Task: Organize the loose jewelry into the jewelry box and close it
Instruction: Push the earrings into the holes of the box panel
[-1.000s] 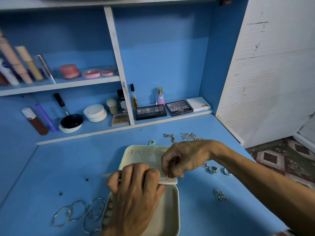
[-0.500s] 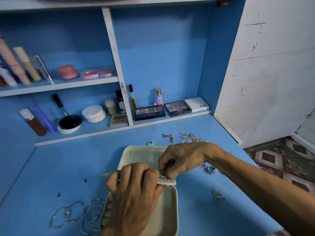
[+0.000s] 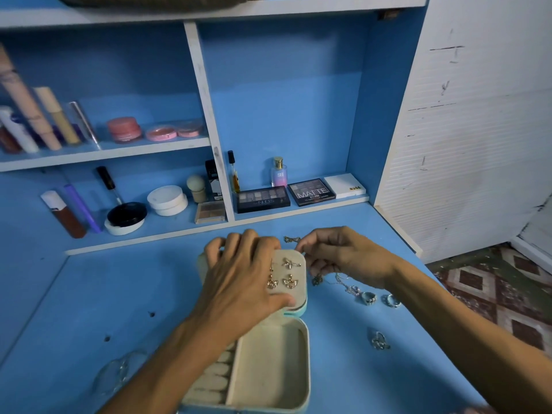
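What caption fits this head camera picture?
Left hand grips the earring panel of the open jewelry box, rings loose beside it.

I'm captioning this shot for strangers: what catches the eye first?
An open cream jewelry box sits on the blue desktop, the left hand gripping its cream earring panel of gold fan-shaped earrings. The right hand is beside it; silver rings lie loose further right.

The left forearm is stretching from the near edge toward the far middle. The left hand (image 3: 242,282) is lying palm-down and gripping the earring panel (image 3: 298,294), fingers curling over its far edge and thumb pressing its near edge. The right arm is angling in from the near right. The right hand (image 3: 343,258) is sitting just right of the left, fingers curling leftward; whether they are pinching anything is unclear.
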Demonstrator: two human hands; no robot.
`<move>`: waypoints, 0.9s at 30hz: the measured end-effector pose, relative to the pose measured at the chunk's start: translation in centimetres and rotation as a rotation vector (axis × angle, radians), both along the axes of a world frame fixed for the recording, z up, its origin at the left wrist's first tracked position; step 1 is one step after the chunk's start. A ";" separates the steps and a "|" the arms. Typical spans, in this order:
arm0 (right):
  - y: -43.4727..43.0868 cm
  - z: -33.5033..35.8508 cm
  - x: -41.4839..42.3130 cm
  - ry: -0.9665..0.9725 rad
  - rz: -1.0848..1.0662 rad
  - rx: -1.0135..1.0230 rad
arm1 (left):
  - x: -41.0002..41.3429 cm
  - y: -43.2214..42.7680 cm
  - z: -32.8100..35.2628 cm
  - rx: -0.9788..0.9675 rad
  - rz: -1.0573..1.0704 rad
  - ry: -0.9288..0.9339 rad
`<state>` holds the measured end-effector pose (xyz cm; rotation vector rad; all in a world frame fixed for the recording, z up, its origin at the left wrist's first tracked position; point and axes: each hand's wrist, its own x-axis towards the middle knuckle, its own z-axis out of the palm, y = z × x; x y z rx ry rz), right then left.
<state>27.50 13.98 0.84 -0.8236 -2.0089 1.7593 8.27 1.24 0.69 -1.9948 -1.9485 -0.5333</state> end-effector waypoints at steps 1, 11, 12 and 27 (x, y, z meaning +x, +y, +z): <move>-0.1 0.1 0.1 0.023 -0.035 -0.008 | -0.3 0.4 0.4 -0.068 -0.003 0.002; -1.2 -0.3 -0.1 0.058 -0.178 0.122 | -2.0 2.5 1.0 -0.364 -0.088 -0.084; -1.2 -0.5 -0.2 0.054 -0.186 0.129 | -2.0 2.6 1.0 -0.373 -0.092 -0.083; -1.5 -2.6 -1.4 -0.115 -0.353 0.181 | -5.2 0.5 -1.2 -0.190 0.026 -0.476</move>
